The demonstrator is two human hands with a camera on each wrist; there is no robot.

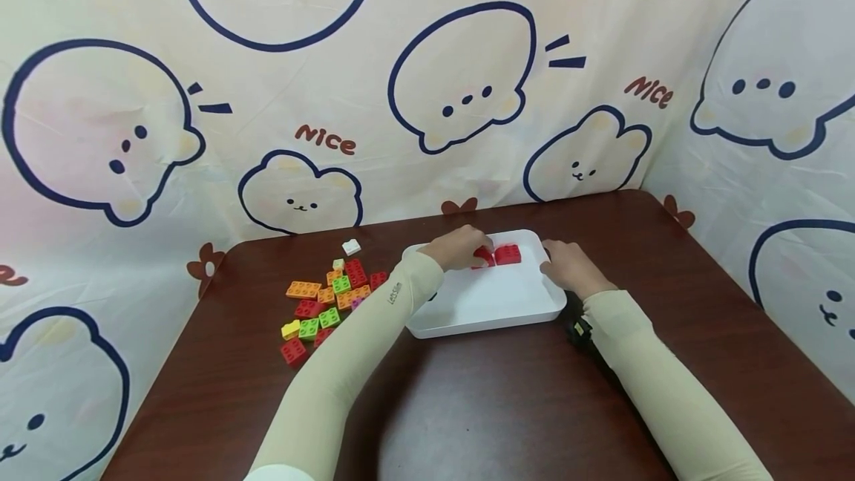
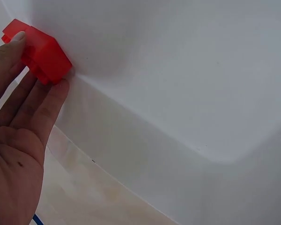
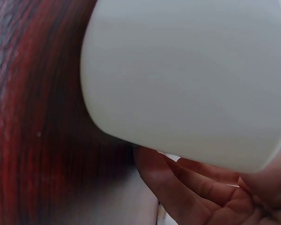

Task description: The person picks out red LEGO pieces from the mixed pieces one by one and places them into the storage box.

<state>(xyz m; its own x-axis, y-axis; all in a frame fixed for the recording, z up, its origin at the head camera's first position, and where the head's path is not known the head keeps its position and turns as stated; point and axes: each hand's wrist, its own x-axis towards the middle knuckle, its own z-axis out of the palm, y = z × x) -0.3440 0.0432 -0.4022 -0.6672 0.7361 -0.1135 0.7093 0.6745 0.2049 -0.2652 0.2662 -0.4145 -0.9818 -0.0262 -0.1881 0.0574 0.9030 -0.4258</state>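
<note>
My left hand (image 1: 457, 247) reaches over the white tray (image 1: 487, 303) and pinches a red toy brick (image 2: 44, 54) between thumb and fingertips. In the left wrist view that brick sits against the tray's inner wall, and the fingertips touch its edge. Just right of it, a second red brick (image 1: 508, 254) lies in the tray by the far wall. At the tray's right side my right hand (image 1: 573, 267) grips the rim. The right wrist view shows its fingers (image 3: 166, 180) curled along the outside edge of the tray.
Left of the tray lies a loose pile of red, orange, green and yellow bricks (image 1: 329, 318), partly hidden by my left sleeve (image 1: 354, 362). A white brick (image 1: 351, 246) lies at the pile's far end. Behind the brown table (image 1: 467, 407) hangs a printed cloth (image 1: 401, 191).
</note>
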